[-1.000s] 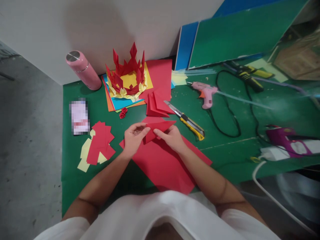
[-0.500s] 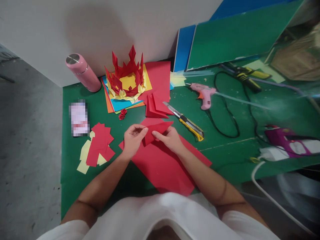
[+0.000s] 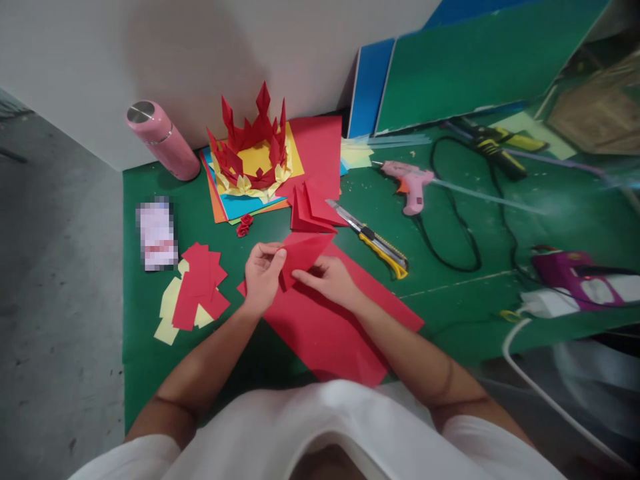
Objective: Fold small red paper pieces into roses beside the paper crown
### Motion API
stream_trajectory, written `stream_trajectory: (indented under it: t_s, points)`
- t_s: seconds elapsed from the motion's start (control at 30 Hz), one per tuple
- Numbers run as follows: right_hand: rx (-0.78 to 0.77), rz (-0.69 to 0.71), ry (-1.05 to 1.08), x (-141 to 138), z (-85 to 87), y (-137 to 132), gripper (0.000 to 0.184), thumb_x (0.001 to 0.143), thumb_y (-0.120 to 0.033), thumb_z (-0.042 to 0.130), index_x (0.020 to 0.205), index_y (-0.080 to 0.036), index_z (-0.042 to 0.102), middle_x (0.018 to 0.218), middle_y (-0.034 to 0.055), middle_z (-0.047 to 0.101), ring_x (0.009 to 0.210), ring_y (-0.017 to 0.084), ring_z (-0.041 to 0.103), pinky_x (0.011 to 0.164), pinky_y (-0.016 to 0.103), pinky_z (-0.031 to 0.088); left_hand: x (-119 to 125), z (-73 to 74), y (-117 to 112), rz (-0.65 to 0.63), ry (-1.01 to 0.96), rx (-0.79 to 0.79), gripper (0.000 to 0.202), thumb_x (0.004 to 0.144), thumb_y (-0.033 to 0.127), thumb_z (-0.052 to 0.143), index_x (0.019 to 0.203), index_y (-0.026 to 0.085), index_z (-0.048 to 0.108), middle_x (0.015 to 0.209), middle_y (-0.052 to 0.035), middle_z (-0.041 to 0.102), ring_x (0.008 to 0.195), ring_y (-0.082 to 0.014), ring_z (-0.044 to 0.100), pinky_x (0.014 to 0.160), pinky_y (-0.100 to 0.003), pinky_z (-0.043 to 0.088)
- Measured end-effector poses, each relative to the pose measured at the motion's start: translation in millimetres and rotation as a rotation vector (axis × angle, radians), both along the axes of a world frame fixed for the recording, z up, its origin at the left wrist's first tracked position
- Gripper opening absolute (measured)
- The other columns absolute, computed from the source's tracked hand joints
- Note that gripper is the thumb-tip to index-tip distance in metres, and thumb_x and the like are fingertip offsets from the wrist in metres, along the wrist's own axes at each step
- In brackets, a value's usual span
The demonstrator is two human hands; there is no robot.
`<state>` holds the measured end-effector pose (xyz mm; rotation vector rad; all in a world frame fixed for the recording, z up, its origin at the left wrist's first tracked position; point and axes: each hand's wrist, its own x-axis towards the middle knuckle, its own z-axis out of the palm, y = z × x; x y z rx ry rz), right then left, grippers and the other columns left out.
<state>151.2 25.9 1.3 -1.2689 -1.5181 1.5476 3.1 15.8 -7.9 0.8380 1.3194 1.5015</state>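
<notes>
A folded piece of red paper (image 3: 303, 255) is pinched between my two hands. My left hand (image 3: 262, 272) grips its left edge, thumb on top. My right hand (image 3: 330, 281) holds its lower right side, with the thumb on the near face and the fingers partly hidden behind. Beneath lies a large red paper sheet (image 3: 340, 327) on the green tabletop. Just beyond stand several folded red paper pieces (image 3: 313, 210). Right of them rests a yellow-handled utility knife (image 3: 375, 243). A red and yellow paper crown (image 3: 257, 160) sits behind, on stacked coloured paper.
At left are a pink bottle (image 3: 165, 141), a pixelated phone-like object (image 3: 157, 233), red and yellow paper strips (image 3: 200, 287) and small red paper roses (image 3: 245, 225). To the right lie a pink glue gun (image 3: 411, 183), its black cord, pliers-like tools (image 3: 493, 147) and a purple-white power strip (image 3: 575, 287).
My right hand has slid left and down along the folded red paper, from its right tip to its lower side. The left hand keeps its pinch; the camera view has shifted slightly.
</notes>
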Motion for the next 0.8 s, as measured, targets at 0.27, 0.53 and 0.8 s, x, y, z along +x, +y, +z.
stream_trajectory:
  t_s: [0.27,0.53,0.8]
  points:
    - [-0.191,0.085,0.068,-1.6,6.8,1.3,0.053,0.073,-0.063,0.068,0.053,-0.020,0.044,0.049,0.0012,0.065,0.045,0.011,0.056,0.046,0.022,0.040,-1.2,2.3,-3.4,0.072,0.306,0.074,0.041,0.081,0.060,0.061,0.082,0.021,0.048,0.080,-0.0006,0.054,0.070,-0.0113,0.055,0.065,-0.026,0.044]
    - [-0.166,0.079,0.079,2.0,5.0,2.2,0.050,0.076,-0.065,0.065,0.061,-0.018,0.052,0.052,-0.0003,0.063,0.049,0.011,0.057,0.051,0.023,0.041,-3.6,3.0,-0.8,0.025,0.210,0.087,0.035,0.081,0.050,0.068,0.090,0.023,0.048,0.078,0.0020,0.052,0.067,-0.0097,0.053,0.064,-0.024,0.042]
    - [0.070,-0.095,0.095,2.7,2.3,0.7,0.046,0.080,-0.060,0.063,0.063,-0.018,0.054,0.058,-0.0025,0.054,0.055,0.010,0.048,0.053,0.024,0.039,-2.6,0.0,-2.4,-0.001,0.130,0.085,0.039,0.076,0.046,0.074,0.089,0.022,0.045,0.072,0.0049,0.058,0.061,-0.0069,0.059,0.060,-0.019,0.046]
